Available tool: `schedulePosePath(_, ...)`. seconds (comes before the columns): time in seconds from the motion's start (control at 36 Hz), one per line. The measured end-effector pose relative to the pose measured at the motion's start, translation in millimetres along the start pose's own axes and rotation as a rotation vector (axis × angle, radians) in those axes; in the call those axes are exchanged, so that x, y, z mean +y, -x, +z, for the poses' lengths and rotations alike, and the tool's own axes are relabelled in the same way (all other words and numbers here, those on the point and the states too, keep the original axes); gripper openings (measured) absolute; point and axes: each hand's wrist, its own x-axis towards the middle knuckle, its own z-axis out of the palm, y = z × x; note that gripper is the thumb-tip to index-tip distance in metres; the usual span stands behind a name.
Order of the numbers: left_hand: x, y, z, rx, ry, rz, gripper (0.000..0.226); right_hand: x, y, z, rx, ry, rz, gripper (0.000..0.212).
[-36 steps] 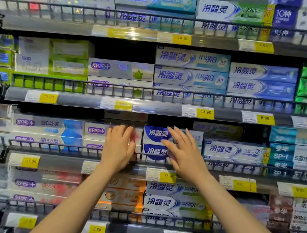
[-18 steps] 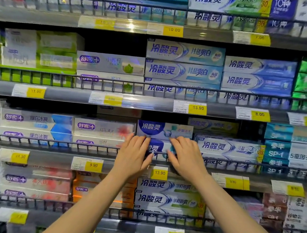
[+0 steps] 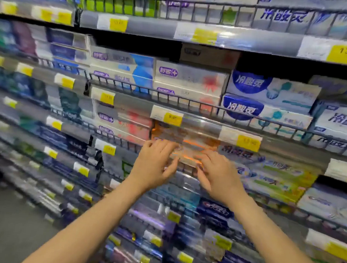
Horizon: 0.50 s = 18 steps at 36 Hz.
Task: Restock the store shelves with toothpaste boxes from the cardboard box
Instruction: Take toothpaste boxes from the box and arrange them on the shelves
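Note:
My left hand (image 3: 154, 163) and my right hand (image 3: 219, 176) are side by side in front of a stack of orange toothpaste boxes (image 3: 197, 141), one shelf below the blue-and-white toothpaste boxes (image 3: 272, 90). The fingers of both hands are apart and slightly curled, with nothing held in them. Whether the fingertips touch the orange boxes is lost in motion blur. The cardboard box is out of view.
A wire guard rail (image 3: 192, 103) and yellow price tags (image 3: 172, 118) run along each shelf front. Green-and-blue boxes (image 3: 276, 179) lie right of my hands, red-and-white boxes (image 3: 124, 124) left. Grey aisle floor (image 3: 0, 220) shows at the lower left.
Both hands have dropped from the blue-and-white boxes to the shelf below, in front of the orange boxes. The view has swung down and left and is tilted and blurred.

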Motion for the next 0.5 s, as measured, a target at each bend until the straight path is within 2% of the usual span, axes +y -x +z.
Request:
schedulePosePath(0.11, -43.0, 73.5, -18.9, -0.408, -0.109, -0.322, 0.04, -46.0, 2.3, 47.5, -0.321, -0.253, 0.126, 0.031)
schedulePosePath(0.14, -54.7, 90.5, -25.9, -0.464, -0.119, -0.367, 0.039, -59.7, 3.3, 56.9, -0.379, -0.31, 0.151, 0.031)
schedulePosePath(0.31, -109.0, 175.4, -83.3, -0.597, -0.128, -0.518, 0.04, -147.1, 2.3, 102.1, -0.55, -0.472, 0.201, 0.032)
schedulePosePath(0.5, -181.2, 259.8, -169.7, -0.667, -0.003, -0.613, 0.041, -253.8, -18.4, 150.7, -0.686, -0.546, 0.241, 0.032)
